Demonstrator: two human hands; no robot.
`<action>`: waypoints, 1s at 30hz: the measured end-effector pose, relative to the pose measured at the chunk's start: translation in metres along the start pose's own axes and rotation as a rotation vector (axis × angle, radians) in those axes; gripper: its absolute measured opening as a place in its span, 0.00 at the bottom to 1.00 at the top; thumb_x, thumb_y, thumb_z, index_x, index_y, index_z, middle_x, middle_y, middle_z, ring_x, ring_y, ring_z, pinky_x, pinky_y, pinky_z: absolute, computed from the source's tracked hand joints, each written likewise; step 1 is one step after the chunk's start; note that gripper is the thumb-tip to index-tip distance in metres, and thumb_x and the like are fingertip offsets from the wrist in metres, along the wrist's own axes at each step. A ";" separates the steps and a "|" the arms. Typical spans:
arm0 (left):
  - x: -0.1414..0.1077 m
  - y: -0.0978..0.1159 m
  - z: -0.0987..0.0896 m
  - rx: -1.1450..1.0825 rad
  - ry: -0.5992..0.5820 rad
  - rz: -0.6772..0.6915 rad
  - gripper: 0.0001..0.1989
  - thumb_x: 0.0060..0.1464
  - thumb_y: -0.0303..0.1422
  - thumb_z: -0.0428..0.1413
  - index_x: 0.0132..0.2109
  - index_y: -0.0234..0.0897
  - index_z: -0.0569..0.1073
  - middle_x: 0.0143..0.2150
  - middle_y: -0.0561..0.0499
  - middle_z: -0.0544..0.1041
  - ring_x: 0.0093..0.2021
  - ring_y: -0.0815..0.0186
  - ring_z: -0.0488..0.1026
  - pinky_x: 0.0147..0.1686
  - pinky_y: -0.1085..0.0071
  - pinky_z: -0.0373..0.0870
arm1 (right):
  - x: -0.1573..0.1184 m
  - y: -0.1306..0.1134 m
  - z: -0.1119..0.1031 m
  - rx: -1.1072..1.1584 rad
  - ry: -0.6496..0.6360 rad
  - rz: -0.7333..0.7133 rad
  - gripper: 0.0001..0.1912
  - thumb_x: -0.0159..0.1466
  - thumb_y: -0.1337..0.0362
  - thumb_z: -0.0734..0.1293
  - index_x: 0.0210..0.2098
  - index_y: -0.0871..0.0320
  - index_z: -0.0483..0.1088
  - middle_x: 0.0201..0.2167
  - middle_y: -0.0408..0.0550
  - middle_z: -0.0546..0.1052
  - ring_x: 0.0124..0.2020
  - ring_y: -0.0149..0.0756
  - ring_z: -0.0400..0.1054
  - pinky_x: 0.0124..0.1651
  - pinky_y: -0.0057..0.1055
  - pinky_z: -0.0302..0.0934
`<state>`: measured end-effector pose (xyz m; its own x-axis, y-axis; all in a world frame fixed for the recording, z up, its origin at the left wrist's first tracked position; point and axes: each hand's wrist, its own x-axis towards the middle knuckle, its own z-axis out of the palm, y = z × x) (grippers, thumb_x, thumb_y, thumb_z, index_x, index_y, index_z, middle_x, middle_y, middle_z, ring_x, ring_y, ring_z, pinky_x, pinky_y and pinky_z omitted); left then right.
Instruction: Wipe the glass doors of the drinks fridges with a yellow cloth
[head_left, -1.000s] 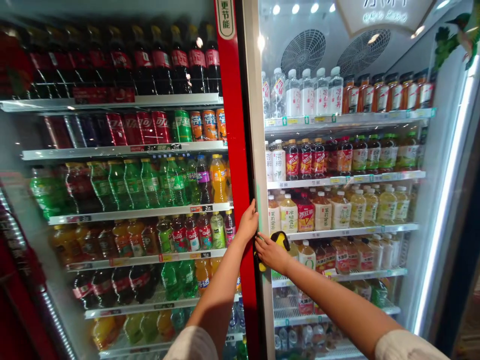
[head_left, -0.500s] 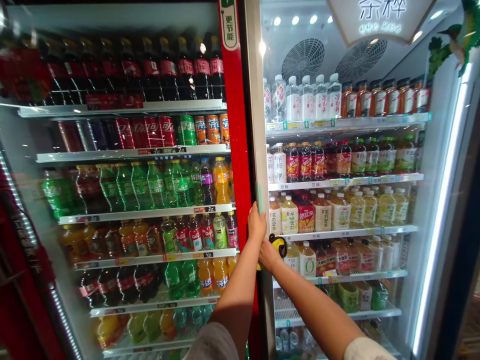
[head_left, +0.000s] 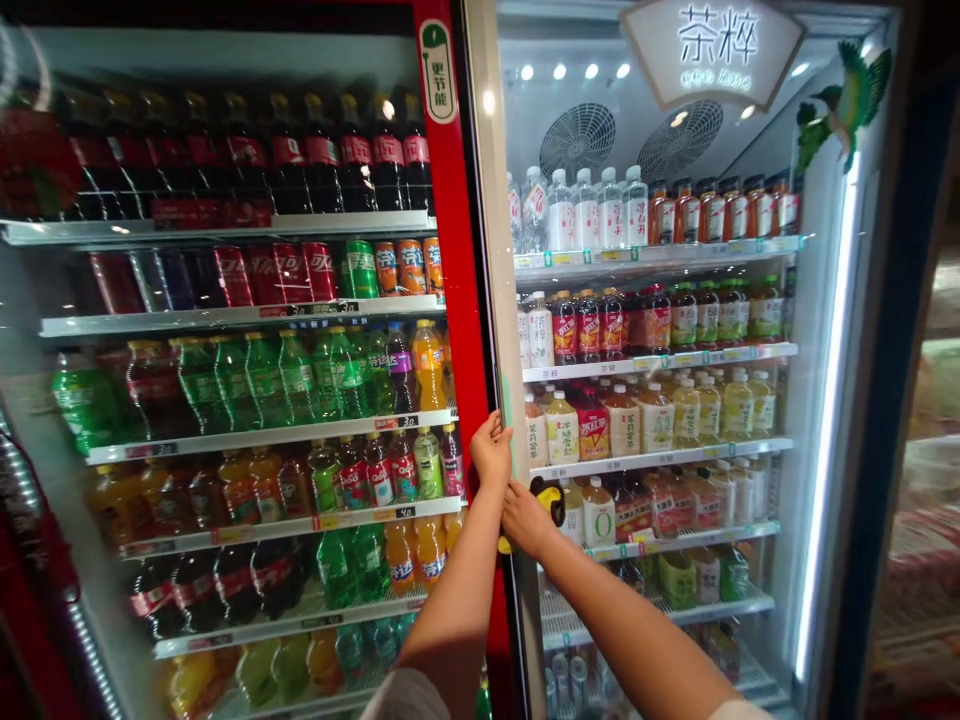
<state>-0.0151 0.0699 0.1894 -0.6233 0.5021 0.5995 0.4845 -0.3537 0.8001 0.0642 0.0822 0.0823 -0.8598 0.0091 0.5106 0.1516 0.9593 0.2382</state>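
Note:
My left hand [head_left: 492, 455] reaches to the seam between two upright drink fridges, its fingers curled at the edge of the red frame [head_left: 471, 300]. Whatever those fingers grip is hidden. Just below and to the right, my right hand [head_left: 528, 517] is closed around a yellow-and-black object [head_left: 553, 502], which shows past the knuckles and also beneath the palm. Most of that object is covered by the hand. The right hand lies against the beige frame [head_left: 491, 220] of the right fridge, close to my left wrist.
Behind the left glass stand shelves of cola bottles [head_left: 244, 150], cans [head_left: 319, 272] and green bottles [head_left: 296, 385]. The right fridge holds water bottles [head_left: 585, 215] and tea bottles [head_left: 589, 325] under a fan-shaped sign [head_left: 712, 50]. A bird decoration [head_left: 847, 105] sits at its upper right.
The view has turned slightly to the right, so both fridges appear further left and more of the right side shows. Both hands stay close together at the seam.

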 end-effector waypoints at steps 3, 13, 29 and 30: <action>-0.018 0.014 -0.012 -0.001 -0.045 0.025 0.23 0.56 0.26 0.62 0.59 0.34 0.77 0.52 0.39 0.83 0.52 0.56 0.82 0.58 0.53 0.77 | -0.020 -0.013 -0.021 -0.051 -0.045 -0.003 0.18 0.63 0.73 0.66 0.50 0.61 0.81 0.53 0.59 0.82 0.66 0.50 0.66 0.77 0.53 0.47; -0.092 0.093 -0.058 0.212 -0.220 0.361 0.24 0.60 0.37 0.59 0.63 0.43 0.74 0.73 0.44 0.65 0.73 0.54 0.60 0.73 0.49 0.54 | -0.077 -0.078 -0.104 -0.140 -0.068 0.033 0.12 0.67 0.68 0.66 0.43 0.63 0.82 0.44 0.56 0.84 0.58 0.47 0.72 0.77 0.46 0.49; -0.149 0.161 -0.024 0.025 -0.364 0.784 0.35 0.66 0.48 0.53 0.73 0.38 0.61 0.70 0.40 0.70 0.68 0.50 0.70 0.66 0.52 0.68 | -0.194 -0.168 -0.243 -0.261 0.012 0.304 0.09 0.69 0.70 0.63 0.34 0.56 0.72 0.26 0.44 0.75 0.37 0.38 0.70 0.72 0.37 0.51; -0.153 0.165 -0.021 -0.010 -0.377 0.821 0.33 0.67 0.47 0.51 0.73 0.38 0.61 0.68 0.40 0.72 0.66 0.51 0.72 0.64 0.53 0.70 | -0.200 -0.177 -0.248 -0.297 0.015 0.350 0.09 0.70 0.71 0.63 0.34 0.56 0.71 0.25 0.43 0.74 0.36 0.38 0.69 0.72 0.37 0.52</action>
<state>0.1476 -0.0816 0.2299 0.1596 0.3138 0.9360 0.6820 -0.7205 0.1253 0.3302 -0.1594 0.1435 -0.7248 0.3124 0.6140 0.5671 0.7766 0.2743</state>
